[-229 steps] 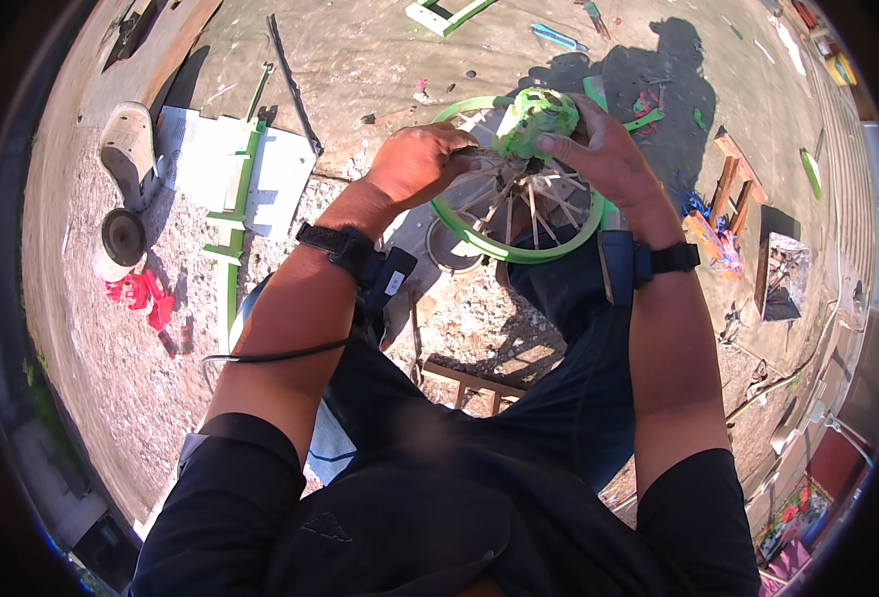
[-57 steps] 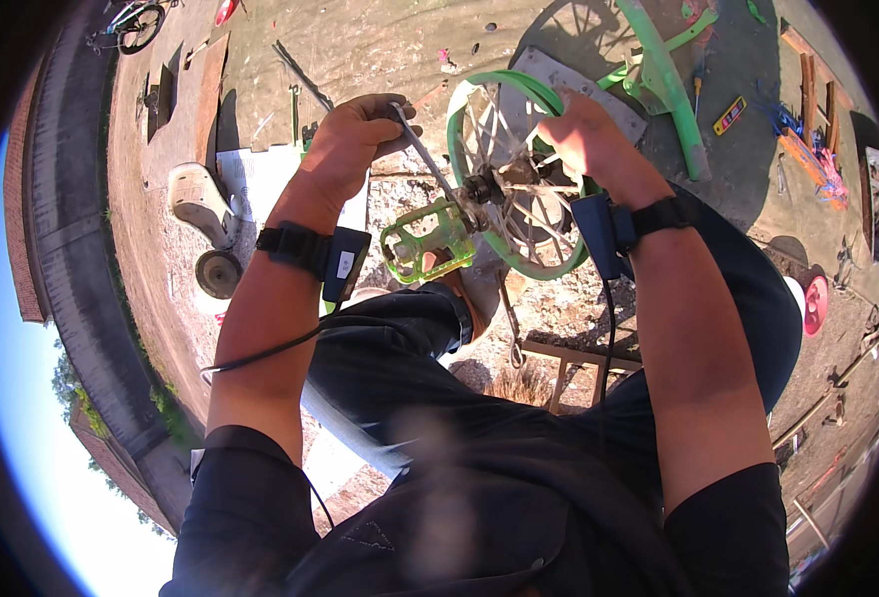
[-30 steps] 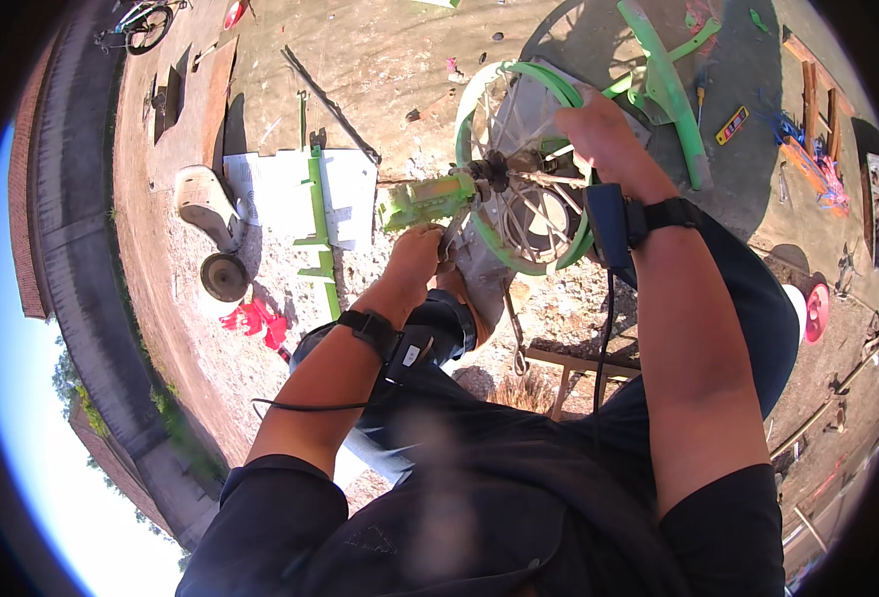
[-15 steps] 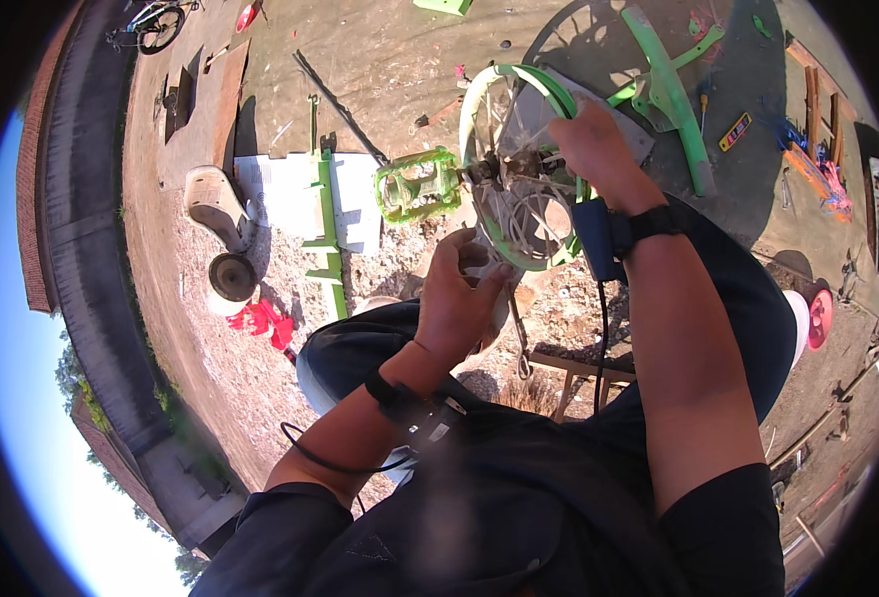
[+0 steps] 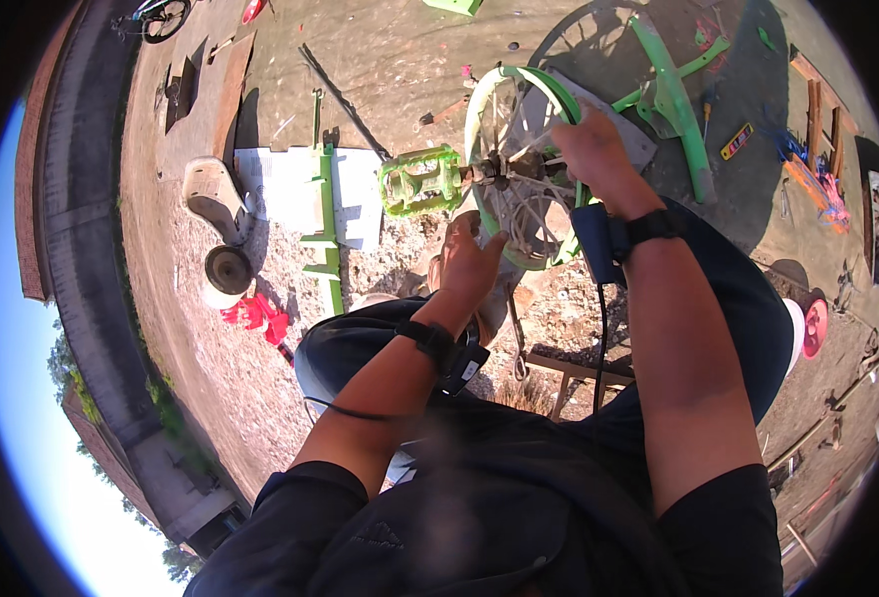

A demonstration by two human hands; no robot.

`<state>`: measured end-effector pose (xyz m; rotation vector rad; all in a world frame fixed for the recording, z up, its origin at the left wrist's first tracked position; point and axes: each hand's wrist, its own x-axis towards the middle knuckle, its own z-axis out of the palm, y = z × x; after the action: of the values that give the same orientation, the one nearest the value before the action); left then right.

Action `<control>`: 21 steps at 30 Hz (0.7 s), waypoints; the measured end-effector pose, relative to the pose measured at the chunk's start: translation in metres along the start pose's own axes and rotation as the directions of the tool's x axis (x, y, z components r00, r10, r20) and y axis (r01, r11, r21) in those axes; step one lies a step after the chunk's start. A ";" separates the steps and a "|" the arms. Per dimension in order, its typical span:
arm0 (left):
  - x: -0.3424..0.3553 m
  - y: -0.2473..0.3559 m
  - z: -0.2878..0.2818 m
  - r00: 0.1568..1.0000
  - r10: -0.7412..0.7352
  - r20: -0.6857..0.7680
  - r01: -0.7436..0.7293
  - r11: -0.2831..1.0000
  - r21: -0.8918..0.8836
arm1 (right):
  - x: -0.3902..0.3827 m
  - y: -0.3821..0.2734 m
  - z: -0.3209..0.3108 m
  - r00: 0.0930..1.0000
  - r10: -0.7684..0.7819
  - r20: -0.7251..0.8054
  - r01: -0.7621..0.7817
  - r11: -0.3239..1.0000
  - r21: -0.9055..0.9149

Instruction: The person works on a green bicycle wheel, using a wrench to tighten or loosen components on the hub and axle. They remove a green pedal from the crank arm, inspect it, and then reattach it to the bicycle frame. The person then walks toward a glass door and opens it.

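Note:
A spoked wheel with a light green rim point(image 5: 557, 88) stands upright in front of me, turned partly edge-on. From its hub a bright green pedal point(image 5: 421, 181) sticks out to the left. My right hand point(image 5: 598, 154) is closed round the rim at the upper right. At the wheel's lower left is my left hand point(image 5: 467, 264), with its thumb against the rim side and its fingers curled. What those fingers hold, if anything, is hidden from view. Both wrists wear black straps with small dark boxes, and a cable hangs from each.
Green frame parts lie on the ground: a long bar point(image 5: 327, 209) over white sheets and a forked piece point(image 5: 680, 119) at right. A beige saddle point(image 5: 215, 204), red cloth point(image 5: 257, 314), yellow packet point(image 5: 736, 140) and pink disc point(image 5: 815, 328) lie about. A small wooden frame point(image 5: 569, 370) sits between my legs.
My left hand has shifted slightly right and its forearm has turned, with the thumb now nearer the wheel. My right hand keeps its hold on the rim, and the wheel has barely moved.

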<state>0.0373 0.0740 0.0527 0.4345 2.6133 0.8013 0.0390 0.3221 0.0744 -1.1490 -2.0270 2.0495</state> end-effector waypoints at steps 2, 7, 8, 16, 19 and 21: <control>0.002 -0.008 -0.004 0.991 -0.067 0.119 0.067 0.998 0.006 | -0.001 -0.004 -0.002 1.000 0.008 -0.020 -0.008 1.000 -0.022; 0.037 -0.046 -0.048 0.852 -0.188 0.488 0.058 0.961 0.269 | 0.007 -0.005 -0.024 0.998 -0.001 0.057 0.000 1.000 0.010; 0.053 -0.049 -0.066 0.808 -0.203 0.554 0.031 0.952 0.304 | 0.003 -0.010 -0.026 0.996 0.040 0.074 -0.049 0.991 0.126; 0.147 -0.077 -0.121 0.749 -0.012 0.662 -0.413 0.773 0.481 | 0.007 -0.028 -0.026 0.994 0.088 0.069 -0.088 0.996 -0.009; 0.163 -0.105 -0.100 0.714 0.099 0.693 -0.419 0.853 0.310 | 0.013 -0.032 -0.022 0.989 0.107 0.099 -0.108 0.994 0.002; 0.178 -0.140 -0.077 0.642 0.240 0.728 -0.496 0.854 0.156 | 0.020 -0.034 -0.015 0.992 0.077 0.103 -0.074 0.997 -0.033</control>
<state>-0.1785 -0.0029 -0.0153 1.1683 1.9382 0.1845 0.0169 0.3502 0.0966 -1.1640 -2.0982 2.1658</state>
